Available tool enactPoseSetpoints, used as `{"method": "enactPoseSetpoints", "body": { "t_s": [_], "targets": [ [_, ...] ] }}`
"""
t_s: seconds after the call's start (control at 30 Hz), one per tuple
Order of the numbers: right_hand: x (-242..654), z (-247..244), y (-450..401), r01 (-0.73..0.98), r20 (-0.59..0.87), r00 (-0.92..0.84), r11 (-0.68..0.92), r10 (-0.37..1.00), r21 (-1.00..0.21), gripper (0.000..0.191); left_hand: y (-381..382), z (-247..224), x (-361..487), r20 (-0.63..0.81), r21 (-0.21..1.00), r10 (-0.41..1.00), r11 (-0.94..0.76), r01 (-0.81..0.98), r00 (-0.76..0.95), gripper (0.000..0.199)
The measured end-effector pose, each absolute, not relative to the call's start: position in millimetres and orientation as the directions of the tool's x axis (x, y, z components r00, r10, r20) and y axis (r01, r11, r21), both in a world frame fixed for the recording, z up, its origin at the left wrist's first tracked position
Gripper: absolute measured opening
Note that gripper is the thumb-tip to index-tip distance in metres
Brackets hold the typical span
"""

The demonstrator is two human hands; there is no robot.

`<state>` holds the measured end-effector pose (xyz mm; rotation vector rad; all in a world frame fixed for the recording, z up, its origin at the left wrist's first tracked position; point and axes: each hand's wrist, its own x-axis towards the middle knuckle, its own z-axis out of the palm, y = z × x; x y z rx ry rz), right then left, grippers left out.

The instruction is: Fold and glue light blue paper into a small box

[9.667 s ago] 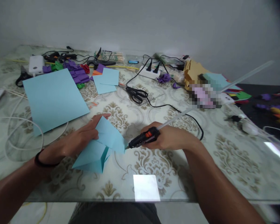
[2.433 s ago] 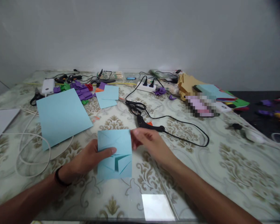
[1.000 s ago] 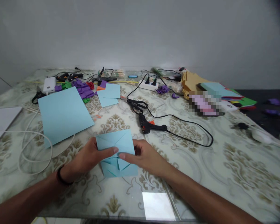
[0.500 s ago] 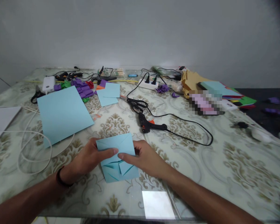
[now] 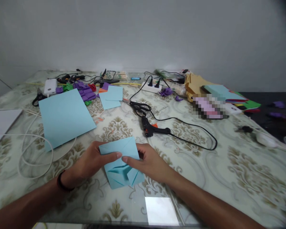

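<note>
Your left hand (image 5: 88,160) and right hand (image 5: 153,162) pinch folded blue paper (image 5: 120,146) — long axis toward you, slits below thumbs.

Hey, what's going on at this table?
A person is holding a folded light-blue paper piece with the left hand and the right hand, both thumbs pressing on it. There's an open gap between the folds below the thumbs. A black glue gun with an orange trigger lies on the table just beyond the right hand, and a big light-blue paper sheet lies off to the left.
</note>
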<state>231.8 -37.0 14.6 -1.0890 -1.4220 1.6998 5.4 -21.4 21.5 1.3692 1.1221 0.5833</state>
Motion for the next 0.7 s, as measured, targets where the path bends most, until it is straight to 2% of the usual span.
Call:
{"method": "enactPoseSetpoints", "body": {
  "t_s": [0.37,0.7],
  "targets": [
    [229.5,17.4,-37.5,-0.030,-0.196,-0.389,-0.225,0.900,-0.974,0.038,-24.0,24.9,5.6,-0.283,0.951,0.824,0.176,0.253,0.490,0.033],
    [236.1,13.9,-32.8,0.016,-0.129,-0.349,-0.132,0.928,-0.991,0.047,-22.0,24.6,6.4,-0.256,0.958,0.825,0.146,0.248,0.504,0.026]
  ]
}}
